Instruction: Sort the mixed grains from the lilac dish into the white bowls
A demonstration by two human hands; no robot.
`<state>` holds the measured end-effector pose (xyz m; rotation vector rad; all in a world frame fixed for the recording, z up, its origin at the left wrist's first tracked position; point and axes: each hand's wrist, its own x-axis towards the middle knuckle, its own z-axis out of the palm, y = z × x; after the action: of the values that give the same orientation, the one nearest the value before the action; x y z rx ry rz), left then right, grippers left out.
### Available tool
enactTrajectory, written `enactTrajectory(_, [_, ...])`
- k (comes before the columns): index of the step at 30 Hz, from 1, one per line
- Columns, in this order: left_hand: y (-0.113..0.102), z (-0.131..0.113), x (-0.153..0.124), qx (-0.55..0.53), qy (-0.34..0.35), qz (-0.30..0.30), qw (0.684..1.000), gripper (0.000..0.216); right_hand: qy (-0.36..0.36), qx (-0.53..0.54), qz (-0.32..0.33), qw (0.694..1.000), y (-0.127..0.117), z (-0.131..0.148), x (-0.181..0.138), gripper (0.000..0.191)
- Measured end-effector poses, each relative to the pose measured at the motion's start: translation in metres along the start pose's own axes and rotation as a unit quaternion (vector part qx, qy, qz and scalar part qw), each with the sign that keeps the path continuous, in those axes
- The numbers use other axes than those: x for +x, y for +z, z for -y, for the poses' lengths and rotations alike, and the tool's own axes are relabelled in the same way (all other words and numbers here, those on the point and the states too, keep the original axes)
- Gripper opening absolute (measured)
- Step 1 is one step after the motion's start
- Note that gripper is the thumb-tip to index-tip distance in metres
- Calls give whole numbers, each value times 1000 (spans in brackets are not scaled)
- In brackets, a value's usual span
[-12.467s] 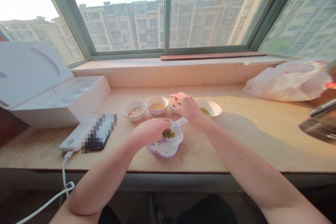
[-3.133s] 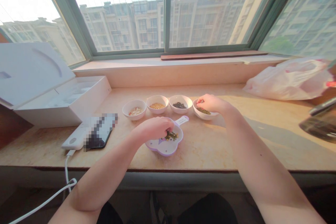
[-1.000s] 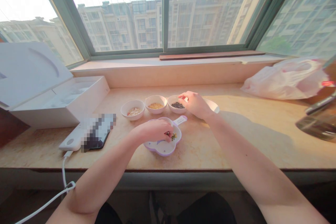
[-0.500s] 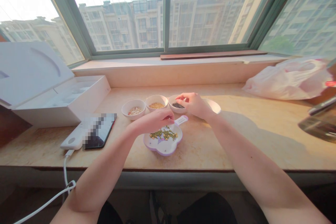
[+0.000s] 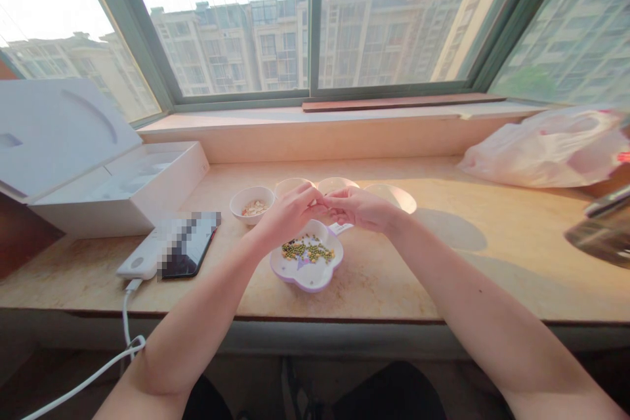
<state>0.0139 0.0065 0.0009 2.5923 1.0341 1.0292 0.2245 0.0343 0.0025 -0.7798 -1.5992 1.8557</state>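
My left hand [image 5: 299,205] and my right hand [image 5: 361,208] meet at the fingertips, above the far edge of a flower-shaped white dish [image 5: 322,275] with a purple rim and a short handle. Both are closed in a pinch; whatever lies between the fingers is too small to make out. Green beans [image 5: 315,252] and some yellow grains lie scattered in the dish. Behind the hands is a row of small white bowls. The leftmost bowl [image 5: 239,200] contains pale flat pieces [image 5: 254,207]; the hands cover most of the two middle bowls.
An open white box [image 5: 162,197] stands at the left. Nearer me are a white power bank [image 5: 140,262] with a cable [image 5: 126,315] and a dark phone [image 5: 184,256]. At the right are a white plastic bag [image 5: 541,151] and a shiny dark object [image 5: 600,230]. A window borders the back.
My right hand has come out of the bowl of dark beans, moving left and towards me to meet my left hand. My left hand has lifted slightly, and its fingers now touch the right ones.
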Motion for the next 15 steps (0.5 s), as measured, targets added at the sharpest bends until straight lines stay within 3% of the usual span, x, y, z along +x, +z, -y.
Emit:
enactTrajectory(5, [1,-1,-3,42,22,-44,998,9,-4,45,-2,999,0,-3,2,34])
enactTrajectory(11, [1,-1,-3,91,-29,-85,992,13,-24,35,-31,999,2,-10,9,35])
enactTrajectory(13, [-1,-4,-2,100,-55,-66,991,13,-50,-31,-84,995,0,-11,10,36])
enactTrajectory(15, [-4,-10,-2,106,-68,-4,992,14,-83,-155,-185,967,-3,-12,11,30])
